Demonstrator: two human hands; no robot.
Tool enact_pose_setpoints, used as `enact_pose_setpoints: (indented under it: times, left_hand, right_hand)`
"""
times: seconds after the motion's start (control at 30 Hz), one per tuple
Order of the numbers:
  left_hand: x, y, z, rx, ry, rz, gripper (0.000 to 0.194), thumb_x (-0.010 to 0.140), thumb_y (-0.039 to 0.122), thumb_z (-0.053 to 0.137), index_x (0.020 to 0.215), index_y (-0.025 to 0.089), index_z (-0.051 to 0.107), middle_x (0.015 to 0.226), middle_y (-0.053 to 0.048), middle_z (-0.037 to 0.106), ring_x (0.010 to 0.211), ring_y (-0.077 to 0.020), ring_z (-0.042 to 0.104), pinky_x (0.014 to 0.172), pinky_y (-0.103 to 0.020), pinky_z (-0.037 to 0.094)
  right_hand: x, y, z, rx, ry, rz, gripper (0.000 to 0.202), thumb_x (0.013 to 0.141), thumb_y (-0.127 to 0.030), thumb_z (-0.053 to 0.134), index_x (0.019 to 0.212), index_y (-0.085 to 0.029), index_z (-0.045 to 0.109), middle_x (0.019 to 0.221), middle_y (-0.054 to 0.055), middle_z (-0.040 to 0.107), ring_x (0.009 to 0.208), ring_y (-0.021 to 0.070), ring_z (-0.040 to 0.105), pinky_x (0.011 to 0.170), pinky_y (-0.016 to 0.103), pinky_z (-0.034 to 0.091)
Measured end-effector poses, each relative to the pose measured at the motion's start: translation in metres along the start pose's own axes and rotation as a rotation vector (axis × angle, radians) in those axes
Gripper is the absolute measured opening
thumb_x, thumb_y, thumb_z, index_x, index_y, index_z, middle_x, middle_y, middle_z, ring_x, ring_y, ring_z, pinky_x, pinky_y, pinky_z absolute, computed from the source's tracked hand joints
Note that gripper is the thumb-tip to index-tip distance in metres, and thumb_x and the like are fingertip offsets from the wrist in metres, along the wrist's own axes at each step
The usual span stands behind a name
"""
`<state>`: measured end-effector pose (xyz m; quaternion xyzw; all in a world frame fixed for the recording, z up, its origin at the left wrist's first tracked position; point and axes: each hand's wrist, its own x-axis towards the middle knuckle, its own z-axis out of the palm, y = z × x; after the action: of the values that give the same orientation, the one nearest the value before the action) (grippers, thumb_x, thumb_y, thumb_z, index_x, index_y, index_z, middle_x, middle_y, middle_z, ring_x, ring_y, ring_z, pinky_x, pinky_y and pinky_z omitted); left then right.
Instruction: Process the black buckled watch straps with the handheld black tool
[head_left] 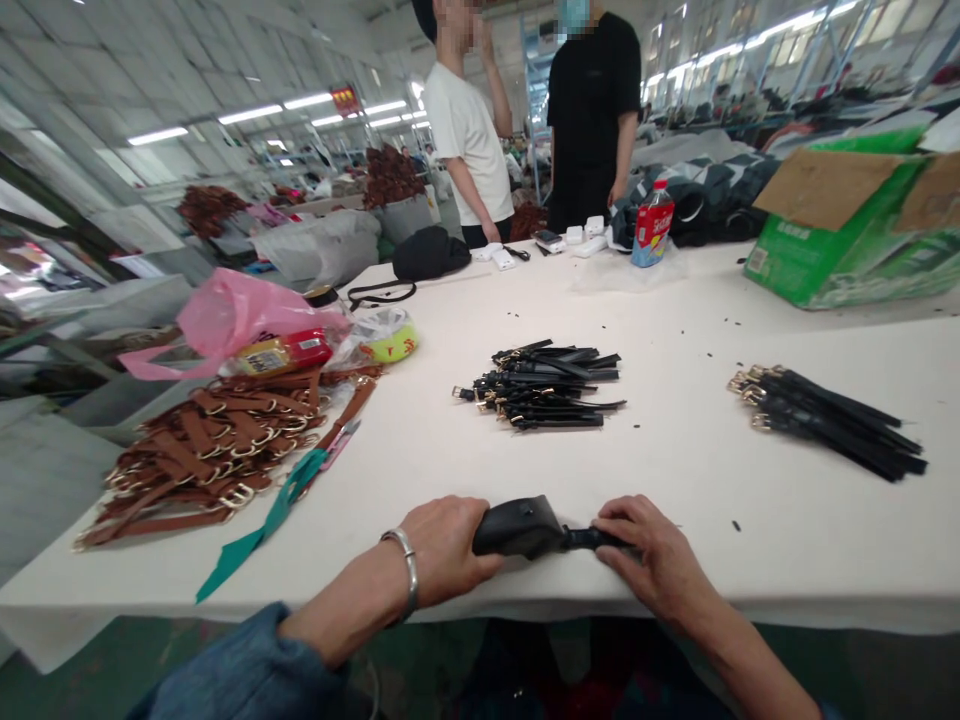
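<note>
My left hand point(448, 550), with a silver bracelet at the wrist, is closed around the back end of a bulky black handheld device point(521, 527); its exact kind is unclear. From the right, my right hand point(654, 550) pinches a short black strap point(589, 538), whose left end meets the device's front. Most of the strap's far end is hidden by my fingers. Beyond my hands lies a loose pile of black straps with gold buckles point(555, 385). Farther right is a neater bundle of black buckled straps point(832, 420).
Brown straps with metal rings point(217, 440) cover the left side, beside a teal cloth strip point(277, 515) and pink-handled scissors point(341, 443). At the back stand a drink bottle point(652, 225) and a green carton point(840, 230). Two people point(592, 110) stand across the table point(465, 460).
</note>
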<state>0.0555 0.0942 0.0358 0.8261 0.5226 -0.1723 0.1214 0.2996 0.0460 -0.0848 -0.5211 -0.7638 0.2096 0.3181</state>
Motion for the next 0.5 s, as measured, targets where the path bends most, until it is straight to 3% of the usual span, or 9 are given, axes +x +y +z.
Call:
enact_pose_setpoints:
  times: [0.13,0.3,0.5]
  left_hand:
    - [0.005,-0.003,0.009,-0.093,0.038,0.008,0.033,0.067,0.048,0.047,0.084,0.022,0.057,0.080,-0.006,0.064,0.072,-0.0212,0.059,0.059,-0.028,0.043]
    - [-0.004,-0.012,0.024,-0.161,0.075,-0.031,0.028,0.069,0.045,0.047,0.082,0.023,0.057,0.077,-0.003,0.064,0.070,-0.0187,0.059,0.057,-0.025,0.041]
    - [-0.022,-0.026,0.020,-0.115,0.069,-0.095,0.028,0.068,0.046,0.048,0.082,0.024,0.058,0.076,-0.003,0.064,0.070,-0.0195,0.059,0.058,-0.025,0.039]
  right_hand:
    - [-0.001,-0.001,-0.001,-0.009,-0.004,0.015,0.021,0.073,-0.021,0.056,0.094,-0.023,0.061,0.093,0.005,0.057,0.088,0.0208,0.050,0.075,0.035,0.042]
    - [0.000,-0.007,-0.001,-0.008,0.000,0.052,0.019,0.072,-0.024,0.058,0.090,-0.023,0.061,0.094,0.005,0.056,0.088,0.0206,0.049,0.076,0.034,0.040]
    - [0.005,-0.016,0.000,-0.028,-0.011,0.099,0.011,0.066,-0.015,0.058,0.076,-0.021,0.057,0.080,0.001,0.057,0.077,0.0180,0.050,0.072,0.033,0.037]
